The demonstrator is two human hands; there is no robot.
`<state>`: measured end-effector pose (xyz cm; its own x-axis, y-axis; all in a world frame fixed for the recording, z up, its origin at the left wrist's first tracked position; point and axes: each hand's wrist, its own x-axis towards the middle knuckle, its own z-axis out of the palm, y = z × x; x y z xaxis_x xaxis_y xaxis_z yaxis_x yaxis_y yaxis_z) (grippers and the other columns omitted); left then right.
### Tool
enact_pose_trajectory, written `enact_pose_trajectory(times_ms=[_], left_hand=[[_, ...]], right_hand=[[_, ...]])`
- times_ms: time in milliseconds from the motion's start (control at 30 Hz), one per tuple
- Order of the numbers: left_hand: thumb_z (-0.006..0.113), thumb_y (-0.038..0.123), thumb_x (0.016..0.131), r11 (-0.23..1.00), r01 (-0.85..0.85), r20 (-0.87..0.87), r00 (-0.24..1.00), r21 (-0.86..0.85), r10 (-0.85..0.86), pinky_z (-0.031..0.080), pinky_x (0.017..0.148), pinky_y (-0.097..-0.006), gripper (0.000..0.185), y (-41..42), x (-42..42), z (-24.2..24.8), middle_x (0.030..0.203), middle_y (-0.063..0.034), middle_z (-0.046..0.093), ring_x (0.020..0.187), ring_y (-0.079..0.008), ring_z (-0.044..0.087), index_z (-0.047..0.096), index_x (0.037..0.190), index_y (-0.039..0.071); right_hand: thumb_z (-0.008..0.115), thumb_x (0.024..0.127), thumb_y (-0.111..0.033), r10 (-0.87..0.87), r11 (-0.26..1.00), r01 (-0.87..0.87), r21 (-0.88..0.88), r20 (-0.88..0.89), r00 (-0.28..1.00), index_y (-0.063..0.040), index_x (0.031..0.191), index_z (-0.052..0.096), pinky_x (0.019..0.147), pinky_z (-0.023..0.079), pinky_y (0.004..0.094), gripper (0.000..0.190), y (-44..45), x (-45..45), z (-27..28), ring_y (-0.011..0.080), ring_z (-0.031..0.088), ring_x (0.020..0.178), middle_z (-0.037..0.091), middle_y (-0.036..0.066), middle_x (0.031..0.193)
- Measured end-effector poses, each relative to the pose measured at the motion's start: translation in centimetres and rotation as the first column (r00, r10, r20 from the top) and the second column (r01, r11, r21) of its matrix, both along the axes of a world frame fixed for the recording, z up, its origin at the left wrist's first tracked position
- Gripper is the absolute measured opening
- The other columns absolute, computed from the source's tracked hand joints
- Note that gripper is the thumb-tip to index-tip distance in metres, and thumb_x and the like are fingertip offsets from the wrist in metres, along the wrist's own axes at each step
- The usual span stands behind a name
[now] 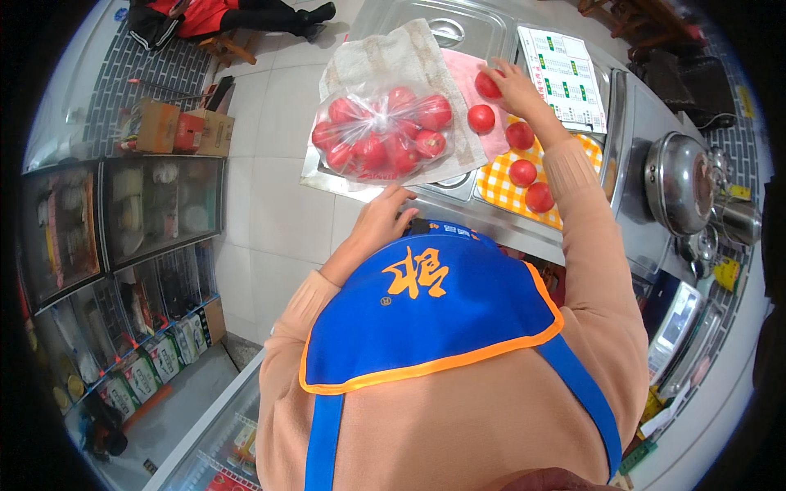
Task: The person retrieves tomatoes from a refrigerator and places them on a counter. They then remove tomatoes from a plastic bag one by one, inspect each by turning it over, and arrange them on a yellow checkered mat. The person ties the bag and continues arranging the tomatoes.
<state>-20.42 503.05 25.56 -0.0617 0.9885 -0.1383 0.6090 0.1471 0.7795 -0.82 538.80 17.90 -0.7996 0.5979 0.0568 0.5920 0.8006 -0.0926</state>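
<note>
My right hand [519,89] reaches over the steel counter with its fingers around a red tomato [488,84], which sits on a pink cloth [460,64]. Just below it lies a second tomato [481,118]. Several more, such as this tomato [522,173], form a rough line along a yellow-and-white checked cloth [497,178]. A knotted clear plastic bag [382,116] full of red tomatoes rests on a beige striped towel [393,55]. At the counter's near edge, below the bag, my left hand [384,215] holds nothing, thumb and fingers apart.
A printed sheet [565,77] lies right of my right hand. Steel lids [448,30] cover the counter's far side. A large metal pot [680,184] stands right. Glass-fronted cabinets [163,202] and cardboard boxes [156,126] stand left; a seated person's legs [270,18] extend at top left.
</note>
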Motion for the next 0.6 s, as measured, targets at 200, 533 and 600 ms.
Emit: enact_pose_trajectory(times_ms=[200,533,600], left_hand=[[0.068,0.015,0.092,0.996,-0.023,0.003,1.000,-0.083,0.024,0.055,0.079,-0.0406,0.023,-0.7,-0.1,0.8,0.108,-0.0162,0.066,0.092,-0.0347,0.069,0.064,0.110,0.001],[0.069,0.015,0.092,0.994,0.057,0.005,0.998,-0.099,-0.056,0.053,0.082,-0.0409,0.024,0.8,0.4,0.5,0.106,-0.0166,0.067,0.097,-0.0339,0.068,0.066,0.111,0.001],[0.069,0.015,0.092,0.989,0.099,-0.002,0.995,-0.107,-0.100,0.053,0.082,-0.0411,0.024,1.4,0.8,0.6,0.106,-0.0168,0.067,0.098,-0.0339,0.067,0.066,0.111,0.001]], right_hand=[[0.076,0.079,-0.010,0.106,0.960,-0.083,-0.268,0.072,0.992,-0.022,0.144,0.047,0.101,0.050,0.0416,0.072,2.6,-1.1,0.1,0.0349,0.052,0.129,0.048,0.011,0.146],[0.047,0.098,-0.060,-0.802,0.044,-0.718,-0.694,-0.454,0.389,-0.001,0.136,0.049,0.078,0.054,0.0337,0.070,-8.0,2.1,8.0,0.0236,0.064,0.086,0.064,0.020,0.111],[0.036,0.099,-0.067,-0.821,-0.053,-0.817,-0.574,-0.441,0.363,0.000,0.132,0.051,0.065,0.053,0.0300,0.076,-9.7,2.1,8.9,0.0216,0.061,0.068,0.065,0.020,0.101]])
